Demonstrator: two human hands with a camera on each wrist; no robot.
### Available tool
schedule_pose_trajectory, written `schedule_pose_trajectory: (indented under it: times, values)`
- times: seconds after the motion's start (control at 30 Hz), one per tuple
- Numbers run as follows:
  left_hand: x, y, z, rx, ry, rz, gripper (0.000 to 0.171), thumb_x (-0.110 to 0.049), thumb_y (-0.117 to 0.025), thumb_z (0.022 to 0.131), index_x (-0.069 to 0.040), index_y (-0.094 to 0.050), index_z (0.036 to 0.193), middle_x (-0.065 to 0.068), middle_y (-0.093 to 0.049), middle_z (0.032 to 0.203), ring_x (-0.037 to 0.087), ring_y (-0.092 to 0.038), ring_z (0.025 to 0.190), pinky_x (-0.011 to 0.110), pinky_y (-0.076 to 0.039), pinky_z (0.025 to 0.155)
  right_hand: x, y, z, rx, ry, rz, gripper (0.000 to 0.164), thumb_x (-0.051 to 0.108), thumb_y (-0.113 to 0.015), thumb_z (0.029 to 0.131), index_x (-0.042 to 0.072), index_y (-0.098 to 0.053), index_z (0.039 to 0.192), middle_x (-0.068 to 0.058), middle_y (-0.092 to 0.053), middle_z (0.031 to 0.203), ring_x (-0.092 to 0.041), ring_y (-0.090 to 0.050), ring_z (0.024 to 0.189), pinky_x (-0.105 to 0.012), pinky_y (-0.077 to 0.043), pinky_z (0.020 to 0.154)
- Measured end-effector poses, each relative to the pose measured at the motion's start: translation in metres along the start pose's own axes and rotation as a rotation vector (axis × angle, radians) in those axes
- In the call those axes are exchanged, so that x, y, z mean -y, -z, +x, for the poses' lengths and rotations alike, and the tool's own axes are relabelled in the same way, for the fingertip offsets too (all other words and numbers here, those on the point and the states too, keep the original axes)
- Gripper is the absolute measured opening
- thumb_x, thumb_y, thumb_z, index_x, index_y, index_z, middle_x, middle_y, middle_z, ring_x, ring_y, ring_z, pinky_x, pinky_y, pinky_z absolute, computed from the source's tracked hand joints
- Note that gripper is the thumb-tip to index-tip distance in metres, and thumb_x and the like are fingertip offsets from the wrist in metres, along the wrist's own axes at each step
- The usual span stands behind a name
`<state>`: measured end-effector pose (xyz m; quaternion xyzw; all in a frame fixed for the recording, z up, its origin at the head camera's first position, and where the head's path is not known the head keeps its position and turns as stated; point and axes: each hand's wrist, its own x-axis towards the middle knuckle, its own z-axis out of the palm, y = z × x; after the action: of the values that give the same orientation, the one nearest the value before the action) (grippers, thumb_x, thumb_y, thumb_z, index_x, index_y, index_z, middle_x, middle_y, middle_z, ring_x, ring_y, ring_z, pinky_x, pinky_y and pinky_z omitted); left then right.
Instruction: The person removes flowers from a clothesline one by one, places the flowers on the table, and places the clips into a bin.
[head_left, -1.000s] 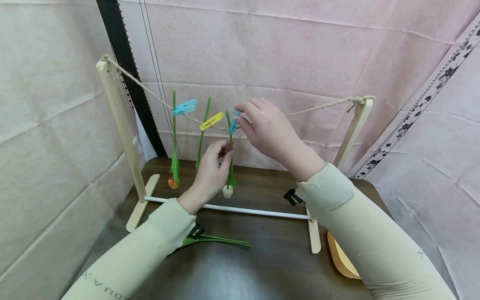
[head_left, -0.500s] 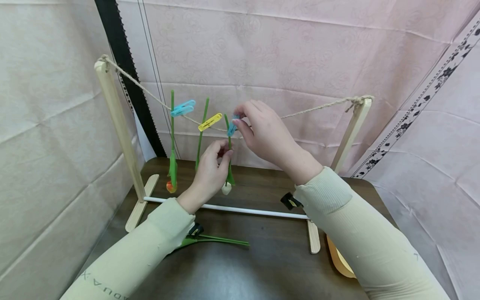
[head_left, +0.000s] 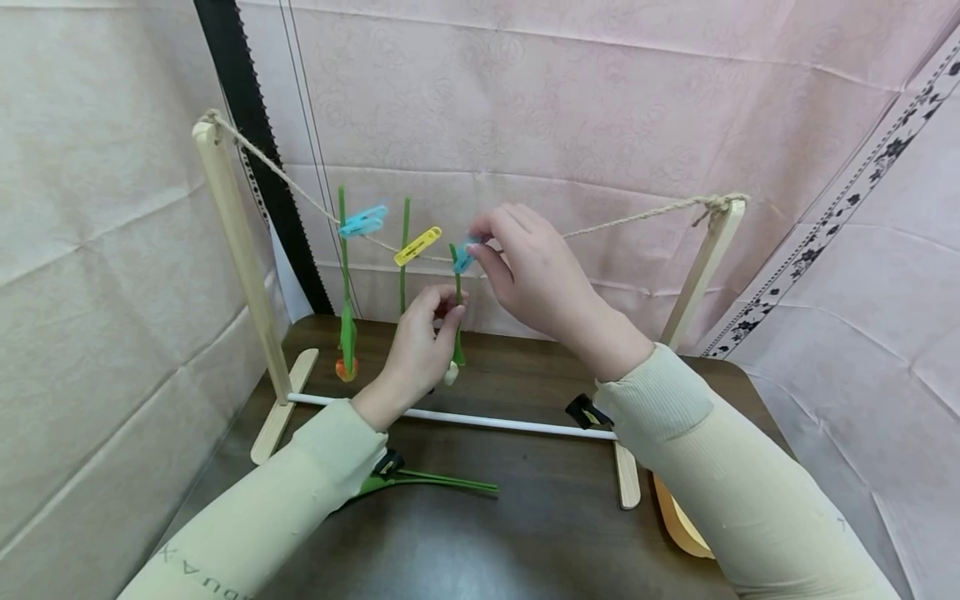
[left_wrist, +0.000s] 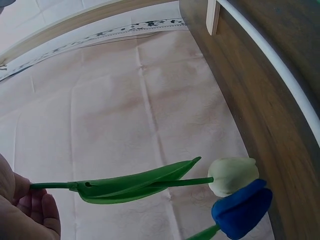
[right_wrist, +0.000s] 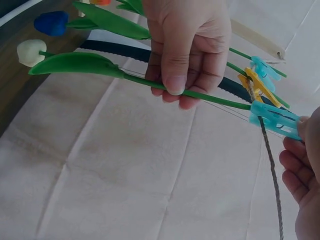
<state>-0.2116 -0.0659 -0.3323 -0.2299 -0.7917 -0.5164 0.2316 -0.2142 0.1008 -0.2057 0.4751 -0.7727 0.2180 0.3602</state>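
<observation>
My left hand (head_left: 423, 337) pinches the green stem of an artificial white tulip (left_wrist: 232, 176) between thumb and fingers. The tulip hangs head down. Above that grip, my right hand (head_left: 536, 271) pinches the handle end of a light blue clothespin (right_wrist: 275, 119), whose jaws are at the upper stem and the twine rope (right_wrist: 272, 175). Only a short tip of stem shows above the clothespin in the head view. To the left, a yellow clothespin (head_left: 417, 247) holds a blue tulip (left_wrist: 242, 210), and another blue clothespin (head_left: 363, 222) holds an orange tulip (head_left: 346, 369), both upside down.
Two wooden posts (head_left: 243, 258) carry the rope, joined low down by a white rod (head_left: 487, 421). Loose green stems (head_left: 450, 480) lie on the dark table (head_left: 525, 533) near the left forearm. An orange-yellow container (head_left: 678, 521) stands at right, partly behind the right sleeve.
The clothespin in my right hand has tipped further over, and less stem sticks out above it. The white tulip's head has shifted slightly up and left; both hands keep their grips.
</observation>
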Motion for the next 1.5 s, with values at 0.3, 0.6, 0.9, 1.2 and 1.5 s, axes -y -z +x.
schedule_pose_trajectory:
  times: [0.3, 0.6, 0.9, 1.2, 1.5]
  values:
    - [0.0, 0.0, -0.004, 0.016, 0.008, -0.008, 0.016, -0.011, -0.054, 0.1, -0.005, -0.057, 0.114, 0.003, -0.055, 0.101, 0.017, -0.056, 0.093, 0.035, -0.052, 0.077, 0.002, 0.002, -0.001, -0.04, -0.01, 0.02, 0.009, 0.006, -0.061, 0.095, -0.001, -0.059, 0.099, -0.008, -0.062, 0.092, -0.022, -0.056, 0.087, -0.034, -0.044, 0.079]
    - [0.001, 0.001, -0.007, 0.021, 0.025, -0.003, 0.015, -0.012, -0.053, 0.1, -0.007, -0.058, 0.113, 0.003, -0.055, 0.102, 0.016, -0.056, 0.093, 0.034, -0.052, 0.075, 0.003, 0.006, -0.001, -0.094, 0.02, 0.006, 0.012, 0.007, -0.059, 0.096, -0.003, -0.057, 0.102, -0.01, -0.061, 0.094, -0.024, -0.057, 0.091, -0.033, -0.044, 0.081]
    - [0.002, 0.001, -0.011, 0.026, 0.005, 0.052, 0.013, -0.009, -0.054, 0.099, -0.007, -0.059, 0.111, 0.003, -0.057, 0.103, 0.015, -0.053, 0.09, 0.032, -0.047, 0.074, 0.003, 0.013, -0.009, -0.098, 0.022, 0.009, 0.011, 0.005, -0.06, 0.095, -0.003, -0.057, 0.103, -0.01, -0.06, 0.094, -0.025, -0.056, 0.089, -0.034, -0.045, 0.08]
    - [0.003, 0.005, -0.019, 0.062, -0.015, 0.083, 0.012, -0.008, -0.056, 0.098, -0.01, -0.06, 0.109, 0.002, -0.059, 0.105, 0.013, -0.052, 0.089, 0.031, -0.046, 0.073, -0.004, 0.02, -0.034, -0.092, -0.005, -0.027, 0.014, 0.006, -0.063, 0.093, -0.002, -0.057, 0.103, -0.012, -0.061, 0.093, -0.027, -0.057, 0.088, -0.038, -0.045, 0.081]
    - [0.006, 0.013, -0.026, 0.14, -0.021, 0.123, 0.015, -0.012, -0.057, 0.098, -0.012, -0.063, 0.112, -0.004, -0.057, 0.099, 0.013, -0.05, 0.084, 0.032, -0.045, 0.07, -0.009, 0.026, -0.075, -0.018, -0.082, -0.008, 0.02, 0.012, -0.067, 0.089, -0.001, -0.06, 0.103, -0.008, -0.063, 0.096, -0.026, -0.057, 0.094, -0.037, -0.044, 0.088]
